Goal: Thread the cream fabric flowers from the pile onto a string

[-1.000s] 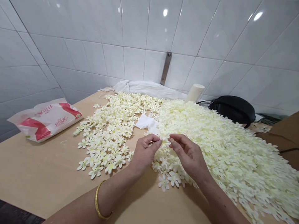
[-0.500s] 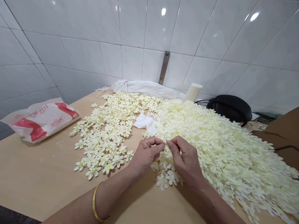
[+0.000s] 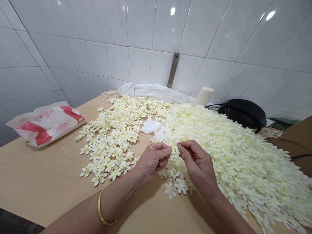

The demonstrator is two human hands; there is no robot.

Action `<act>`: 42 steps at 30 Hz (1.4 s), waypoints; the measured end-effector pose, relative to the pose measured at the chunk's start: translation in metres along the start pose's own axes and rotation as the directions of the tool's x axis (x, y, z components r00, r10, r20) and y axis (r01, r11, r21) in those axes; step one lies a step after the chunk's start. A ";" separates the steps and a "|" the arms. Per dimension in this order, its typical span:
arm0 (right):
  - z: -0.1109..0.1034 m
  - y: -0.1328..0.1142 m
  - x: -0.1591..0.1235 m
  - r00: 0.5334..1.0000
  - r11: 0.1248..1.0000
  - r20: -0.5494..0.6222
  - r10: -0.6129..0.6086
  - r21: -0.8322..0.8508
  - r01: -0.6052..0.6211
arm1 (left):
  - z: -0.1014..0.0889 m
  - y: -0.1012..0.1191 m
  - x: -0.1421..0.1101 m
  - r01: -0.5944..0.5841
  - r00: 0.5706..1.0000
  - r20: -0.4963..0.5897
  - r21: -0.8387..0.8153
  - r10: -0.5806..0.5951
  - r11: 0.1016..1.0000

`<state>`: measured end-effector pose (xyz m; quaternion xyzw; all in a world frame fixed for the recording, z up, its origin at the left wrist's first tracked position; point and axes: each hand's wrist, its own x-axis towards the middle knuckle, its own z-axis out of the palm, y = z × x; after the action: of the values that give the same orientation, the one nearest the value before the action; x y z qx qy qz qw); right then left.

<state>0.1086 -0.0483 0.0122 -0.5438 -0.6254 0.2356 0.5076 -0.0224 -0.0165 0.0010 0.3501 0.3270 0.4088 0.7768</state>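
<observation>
In the head view, my left hand (image 3: 154, 160) is closed in a pinch over the table, thumb against forefinger. Facing it a short gap away, my right hand (image 3: 198, 161) pinches too. Whatever lies between the fingertips is too small or hidden to make out. Just beyond and below the hands spreads a big heap of pale cream-yellow artificial flowers (image 3: 234, 156), reaching far to the right. A thinner scatter of similar flowers (image 3: 114, 139), some with dark centres, covers the table left of my hands. A crumpled white tissue (image 3: 152, 126) lies between the two groups.
A red-and-white plastic packet (image 3: 48, 123) lies on the wooden table (image 3: 44, 175) at the left. White sheeting (image 3: 156, 92) runs along the tiled wall. Behind the heap stand a cream cylinder (image 3: 204, 96) and a black rounded object (image 3: 243, 113); brown cardboard (image 3: 296, 138) is at the right.
My fingertips, close together before, have drawn apart, the right hand shifting slightly rightward. The whole view has moved a little; the flower heaps look the same.
</observation>
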 end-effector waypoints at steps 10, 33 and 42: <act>-0.002 0.006 0.005 0.967 0.955 0.223 0.125 0.237 -0.178 | 0.000 0.001 -0.002 -0.013 1.000 -0.021 0.034 0.013 0.999; -0.013 0.019 0.014 0.933 0.841 0.266 0.242 0.422 -0.338 | -0.005 0.000 0.005 -0.031 1.000 0.001 -0.007 0.031 0.999; -0.014 0.010 0.018 0.860 0.619 0.360 0.361 0.597 -0.510 | -0.006 -0.001 0.007 -0.077 0.995 -0.066 0.064 0.081 0.995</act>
<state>0.1274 -0.0323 0.0155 -0.4306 -0.3934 0.6164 0.5289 -0.0233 -0.0096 -0.0045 0.3722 0.3515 0.4408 0.7373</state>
